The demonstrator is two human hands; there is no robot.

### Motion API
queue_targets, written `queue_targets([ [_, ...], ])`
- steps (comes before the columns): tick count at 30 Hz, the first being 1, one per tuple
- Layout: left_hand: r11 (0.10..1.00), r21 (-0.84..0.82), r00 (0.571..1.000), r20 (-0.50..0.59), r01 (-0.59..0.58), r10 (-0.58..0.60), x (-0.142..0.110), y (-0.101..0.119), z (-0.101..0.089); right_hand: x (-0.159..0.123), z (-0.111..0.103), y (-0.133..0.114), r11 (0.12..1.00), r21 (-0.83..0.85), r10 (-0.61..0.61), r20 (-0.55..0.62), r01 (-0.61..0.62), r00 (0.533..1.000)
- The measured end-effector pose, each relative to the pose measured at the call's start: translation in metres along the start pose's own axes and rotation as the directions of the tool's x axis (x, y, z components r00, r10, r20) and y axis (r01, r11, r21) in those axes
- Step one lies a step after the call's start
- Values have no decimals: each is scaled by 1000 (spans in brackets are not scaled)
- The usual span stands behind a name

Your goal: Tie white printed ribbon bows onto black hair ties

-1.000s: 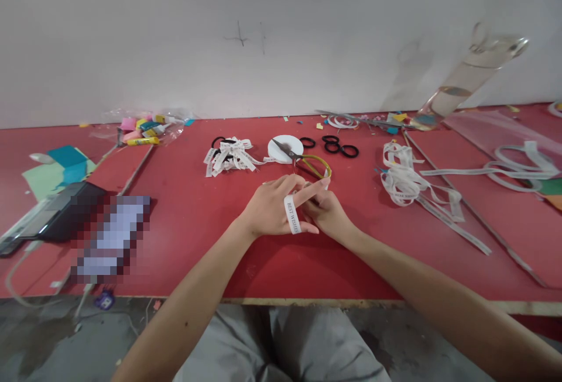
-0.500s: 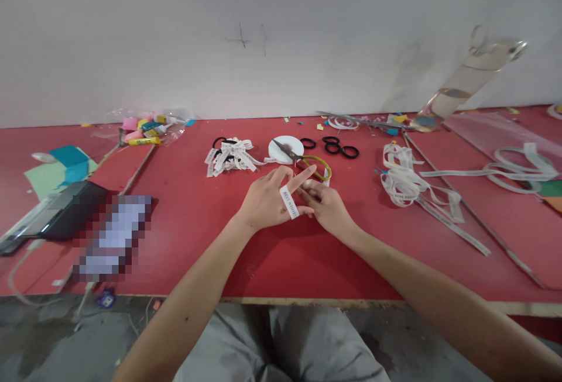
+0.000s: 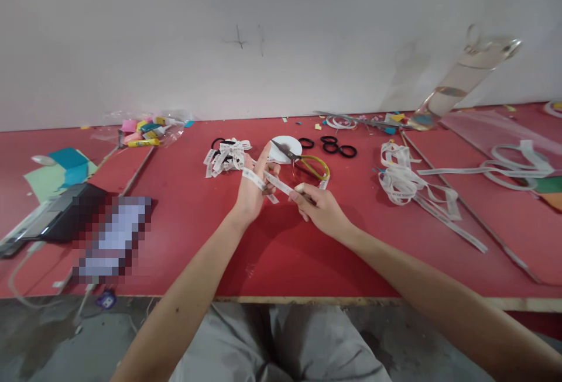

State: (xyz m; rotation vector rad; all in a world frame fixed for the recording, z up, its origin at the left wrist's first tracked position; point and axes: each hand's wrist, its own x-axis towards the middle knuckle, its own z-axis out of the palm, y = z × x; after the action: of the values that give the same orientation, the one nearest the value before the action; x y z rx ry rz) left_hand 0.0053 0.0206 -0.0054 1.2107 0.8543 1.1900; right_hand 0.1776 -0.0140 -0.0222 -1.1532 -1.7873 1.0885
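Observation:
A white printed ribbon [image 3: 280,183] runs between my two hands above the red table. It loops over the back of my left hand [image 3: 253,192], whose index finger points up while the other fingers curl in on the ribbon. My right hand [image 3: 322,206] pinches the ribbon's other stretch between thumb and fingers. Just beyond the hands lie yellow-handled scissors [image 3: 314,167], blades across a white ribbon spool [image 3: 287,147]. Left of the spool is a pile of ribbon bows [image 3: 230,155] with black bands. Several black hair ties [image 3: 330,144] lie to the right.
Tangled white ribbon [image 3: 399,180] lies on the right. A tilted clear bottle [image 3: 465,81] leans against the wall. On the left are a phone [image 3: 116,236], a black case [image 3: 72,212], teal paper [image 3: 70,162] and a bag of colourful small items [image 3: 147,130].
My hands have moved apart, the left one turning and shifting left with its index finger raised. The ribbon now stretches between them.

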Motion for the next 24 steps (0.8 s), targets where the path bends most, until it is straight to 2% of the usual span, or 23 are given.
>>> queue_targets([
  [3,994,-112,1000,21,19,-17,1,4,1,0,0,0,1000,0,-2,15,2,1000],
  [8,1000,-15,1000,-8,18,-18,2,7,2,0,0,1,1000,-15,-7,12,7,1000],
  [14,996,86,1000,7,-9,8,0,4,2,2,2,7,993,-108,-41,-28,38,999],
  [21,996,-61,997,38,62,-60,-6,4,8,2,4,6,985,-172,-25,-22,21,999],
  [24,998,-24,998,15,57,-56,-5,2,10,0,3,4,989,-139,-51,-2,50,999],
])
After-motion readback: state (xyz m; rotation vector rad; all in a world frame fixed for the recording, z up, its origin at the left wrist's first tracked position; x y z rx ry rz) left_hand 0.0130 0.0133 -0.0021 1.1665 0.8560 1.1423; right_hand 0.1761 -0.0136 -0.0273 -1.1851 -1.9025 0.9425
